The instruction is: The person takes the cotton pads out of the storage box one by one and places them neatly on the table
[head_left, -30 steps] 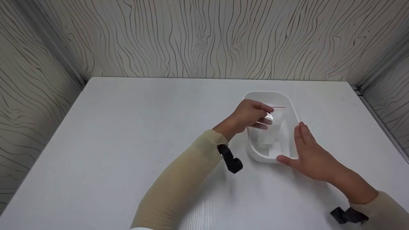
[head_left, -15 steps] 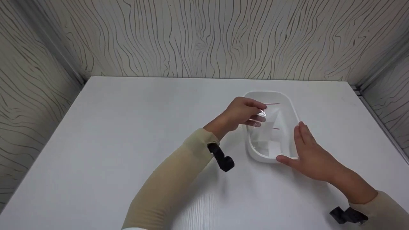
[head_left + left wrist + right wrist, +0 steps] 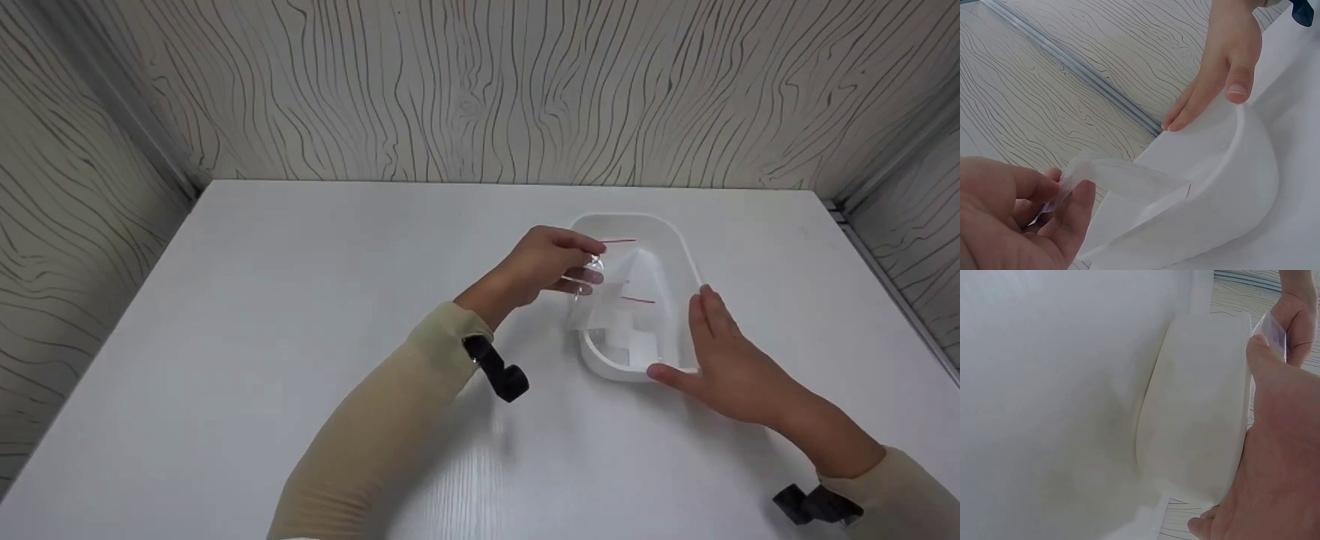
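Note:
My left hand (image 3: pixel 546 266) pinches a clear zip bag (image 3: pixel 1123 177) between thumb and fingers at the left side of a white plastic tub (image 3: pixel 611 369). The bag has a red line along its seal and hangs partly over the tub's left rim. Inside the tub, a second red line belongs to another clear bag (image 3: pixel 637 301), and a white patch (image 3: pixel 643 347) shows near the tub's front. My right hand (image 3: pixel 739 375) rests against the tub's near right corner, fingers straight along the right side, thumb on the front rim.
The tub stands on a white table (image 3: pixel 300 315), right of its middle. Wood-grain patterned panels (image 3: pixel 465 90) rise behind the table and on both sides. Black camera mounts (image 3: pixel 499 369) sit on both sleeved wrists.
My left hand has drawn the zip bag leftward, from over the tub to its left rim. The second bag's red line has come into view. My right hand stays at the tub's corner.

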Action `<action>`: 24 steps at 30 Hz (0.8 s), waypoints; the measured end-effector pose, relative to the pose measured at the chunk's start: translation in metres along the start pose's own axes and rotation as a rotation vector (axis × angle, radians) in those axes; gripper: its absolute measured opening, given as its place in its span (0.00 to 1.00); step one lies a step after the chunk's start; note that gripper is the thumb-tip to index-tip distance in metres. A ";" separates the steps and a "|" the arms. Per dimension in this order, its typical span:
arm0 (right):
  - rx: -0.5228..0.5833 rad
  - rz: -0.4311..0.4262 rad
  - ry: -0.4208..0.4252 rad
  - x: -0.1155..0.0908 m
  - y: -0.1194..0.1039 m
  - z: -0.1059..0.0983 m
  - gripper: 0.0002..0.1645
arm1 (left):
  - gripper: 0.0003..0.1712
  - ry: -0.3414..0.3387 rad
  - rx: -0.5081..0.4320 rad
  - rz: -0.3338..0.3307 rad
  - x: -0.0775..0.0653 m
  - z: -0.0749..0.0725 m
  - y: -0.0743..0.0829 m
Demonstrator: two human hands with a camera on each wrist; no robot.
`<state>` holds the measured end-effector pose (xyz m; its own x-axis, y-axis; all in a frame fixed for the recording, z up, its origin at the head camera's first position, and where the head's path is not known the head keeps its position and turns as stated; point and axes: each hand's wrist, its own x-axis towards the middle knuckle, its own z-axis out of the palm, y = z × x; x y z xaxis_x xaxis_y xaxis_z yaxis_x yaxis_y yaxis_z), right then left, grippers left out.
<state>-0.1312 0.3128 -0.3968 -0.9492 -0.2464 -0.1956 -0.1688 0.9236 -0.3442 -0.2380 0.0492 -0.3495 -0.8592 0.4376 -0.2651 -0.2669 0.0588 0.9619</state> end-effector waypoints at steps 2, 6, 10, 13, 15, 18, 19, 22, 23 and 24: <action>-0.003 0.001 0.003 0.000 0.000 0.001 0.75 | 0.11 0.002 0.007 0.001 -0.002 -0.003 0.000; -0.009 0.004 0.007 0.000 -0.001 0.001 0.76 | 0.12 0.005 0.006 0.000 -0.005 -0.010 -0.001; -0.009 0.005 0.009 0.000 -0.003 0.001 0.76 | 0.11 0.005 -0.005 -0.001 -0.007 -0.018 -0.003; -0.004 0.005 0.007 0.000 -0.003 0.001 0.76 | 0.11 0.001 -0.008 -0.001 -0.008 -0.023 -0.005; -0.005 0.004 0.007 -0.001 -0.002 0.001 0.76 | 0.12 -0.002 -0.009 -0.002 -0.009 -0.027 -0.006; -0.008 0.001 0.009 -0.001 -0.002 0.001 0.75 | 0.12 0.002 -0.007 -0.006 -0.011 -0.033 -0.007; -0.009 -0.001 0.011 -0.002 -0.001 0.001 0.75 | 0.12 0.004 -0.006 -0.007 -0.011 -0.034 -0.007; -0.006 0.001 0.014 -0.003 0.000 0.001 0.75 | 0.14 0.006 0.004 -0.008 -0.013 -0.039 -0.007; -0.004 0.002 0.014 -0.003 0.000 0.001 0.75 | 0.14 0.005 0.005 -0.007 -0.014 -0.040 -0.007; -0.001 0.003 0.014 -0.003 0.000 0.001 0.75 | 0.15 0.003 0.003 -0.008 -0.015 -0.041 -0.006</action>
<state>-0.1281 0.3129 -0.3975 -0.9533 -0.2392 -0.1842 -0.1659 0.9248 -0.3423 -0.2416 0.0053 -0.3545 -0.8584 0.4345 -0.2727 -0.2723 0.0647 0.9600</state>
